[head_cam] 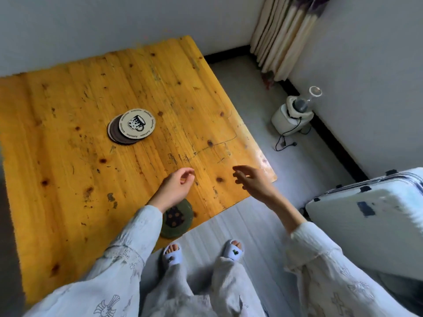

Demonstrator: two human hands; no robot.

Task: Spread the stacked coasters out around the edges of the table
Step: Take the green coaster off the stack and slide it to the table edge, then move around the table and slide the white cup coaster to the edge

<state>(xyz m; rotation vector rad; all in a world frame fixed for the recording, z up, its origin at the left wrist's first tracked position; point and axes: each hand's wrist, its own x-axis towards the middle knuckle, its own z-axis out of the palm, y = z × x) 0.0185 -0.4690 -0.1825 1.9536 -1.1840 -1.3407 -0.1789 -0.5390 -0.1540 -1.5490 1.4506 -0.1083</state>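
Note:
A stack of round coasters [134, 127] lies near the middle of the yellow wooden table [68, 179]; the top one is cream with a spotted mug picture, darker ones show under it. A single dark green coaster [179, 219] lies flat at the table's near edge, partly hidden by my left wrist. My left hand [176, 187] hovers above the table just beyond that coaster, fingers loosely curled, holding nothing. Close to the table's near right corner, my right hand [251, 179] hangs over the surface with its fingers apart and empty.
The table stands against a white wall. On the floor to the right are a white appliance with a cord [293, 115], a curtain [286, 35] in the corner and a white suitcase [370, 218]. My feet in slippers [203, 252] stand by the table's near edge.

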